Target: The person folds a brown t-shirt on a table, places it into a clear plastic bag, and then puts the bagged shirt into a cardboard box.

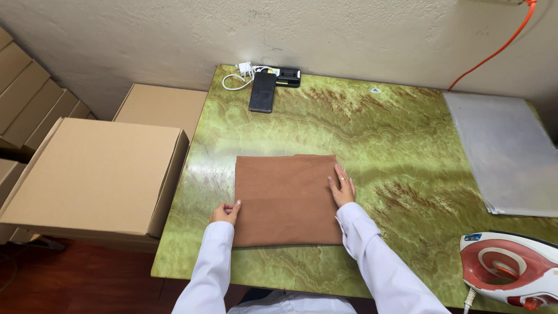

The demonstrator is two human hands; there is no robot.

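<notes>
A folded brown cloth [285,200] lies flat on the green marbled table [383,134], near its front edge. My left hand [225,211] pinches the cloth's left edge between thumb and fingers. My right hand [342,187], with a ring on one finger, rests flat with fingers together on the cloth's right edge. Both arms wear white sleeves.
A red and white iron [510,268] stands at the front right corner. A stack of clear plastic sheets [505,148] lies on the right. A black phone [263,91], a white cable [238,75] and a small black device [289,76] sit at the back. Cardboard boxes [93,174] stand left of the table. An orange cord [500,49] runs up the wall.
</notes>
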